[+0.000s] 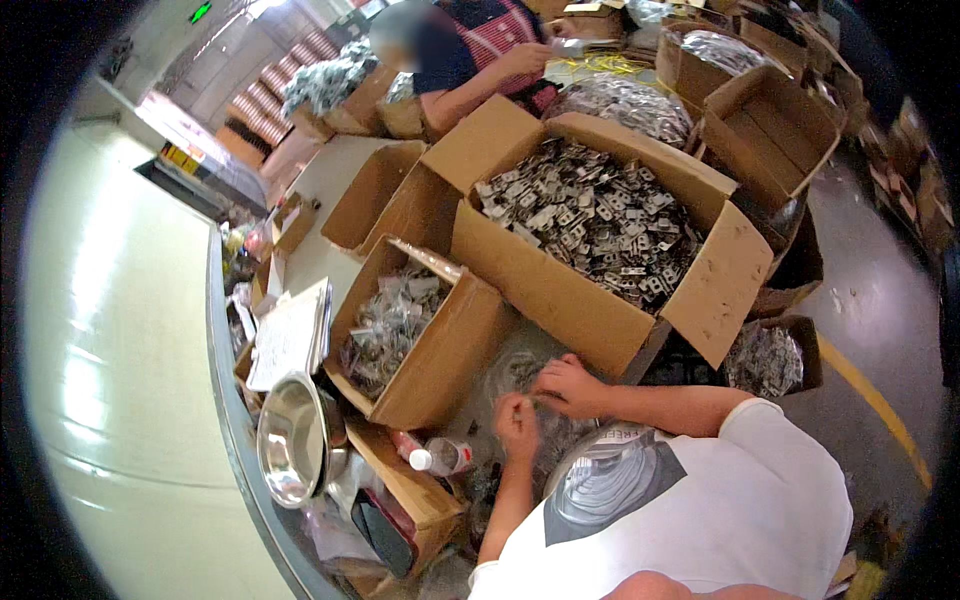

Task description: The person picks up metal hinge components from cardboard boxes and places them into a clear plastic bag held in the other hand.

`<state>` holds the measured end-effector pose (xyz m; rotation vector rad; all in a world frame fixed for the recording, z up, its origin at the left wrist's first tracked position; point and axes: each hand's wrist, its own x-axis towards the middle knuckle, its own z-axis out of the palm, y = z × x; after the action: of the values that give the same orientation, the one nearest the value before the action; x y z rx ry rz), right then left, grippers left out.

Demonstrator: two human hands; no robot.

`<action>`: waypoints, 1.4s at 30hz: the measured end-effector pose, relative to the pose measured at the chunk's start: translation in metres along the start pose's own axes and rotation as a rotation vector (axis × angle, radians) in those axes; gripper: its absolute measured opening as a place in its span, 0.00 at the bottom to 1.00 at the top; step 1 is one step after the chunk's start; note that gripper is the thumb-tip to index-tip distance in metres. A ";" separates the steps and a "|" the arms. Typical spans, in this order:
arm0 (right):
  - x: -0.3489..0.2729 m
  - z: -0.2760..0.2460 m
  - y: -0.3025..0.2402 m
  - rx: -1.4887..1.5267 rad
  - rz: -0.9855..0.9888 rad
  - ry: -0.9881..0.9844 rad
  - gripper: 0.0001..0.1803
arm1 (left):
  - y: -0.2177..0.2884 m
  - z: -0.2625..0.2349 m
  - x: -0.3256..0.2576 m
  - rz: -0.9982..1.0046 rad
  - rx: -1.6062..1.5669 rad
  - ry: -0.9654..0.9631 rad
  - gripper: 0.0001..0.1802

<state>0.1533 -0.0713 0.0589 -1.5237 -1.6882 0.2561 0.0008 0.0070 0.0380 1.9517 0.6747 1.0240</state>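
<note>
My left hand (517, 412) and my right hand (565, 385) meet over a clear plastic bag (520, 365) holding small metal parts, low in the middle of the view. The fingers of both hands are pinched together on the bag's plastic; what lies between the fingertips is too small to tell. Just above the hands stands a large open cardboard box (560, 290) heaped with small grey metal brackets (600, 215).
A smaller open box (440, 350) with bagged metal parts stands to the left. Beside it lie a paper stack (290, 335), a steel bowl (290, 440) and a plastic bottle (440, 457). An empty box (770, 125) sits at back right. Another person (470, 60) works at the far end.
</note>
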 end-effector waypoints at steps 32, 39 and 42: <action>-0.088 -0.229 -0.094 0.246 0.151 -0.002 0.12 | 0.221 -0.007 0.082 -0.081 -1.227 0.023 0.13; -0.208 -0.333 -0.076 -0.007 0.697 0.153 0.15 | 0.240 -0.013 0.096 0.219 -1.120 -0.202 0.13; -0.273 -0.332 -0.043 -0.328 1.025 0.216 0.16 | 0.242 -0.013 0.100 0.253 -1.121 -0.234 0.14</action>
<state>0.3267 -0.4481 0.1801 -2.4680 -0.6737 0.3262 0.0626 -0.0409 0.2884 1.1159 -0.2841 0.9751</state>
